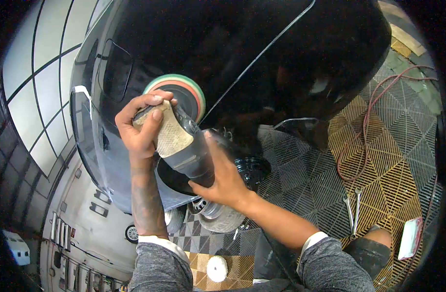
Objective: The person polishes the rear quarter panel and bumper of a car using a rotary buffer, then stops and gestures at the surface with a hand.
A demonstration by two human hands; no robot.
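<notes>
A dark power polisher (189, 155) with a pale textured patch on its head is held in both hands. My left hand (142, 121) wraps round the polisher's head, its thumb on the pale patch. My right hand (225, 177) grips the body of the tool from the right. Beyond my left hand, the round pad (196, 90), with green and orange-red layers, lies against or close to the glossy black car panel (184, 39); whether it touches cannot be told.
Below the panel are wheels (223, 219). A red hose (366, 121) curls on the tiled floor (300, 180) at the right, with two wrenches (356, 209) and a phone-like object (409, 238) lower down. A white round pad (217, 268) lies at the bottom.
</notes>
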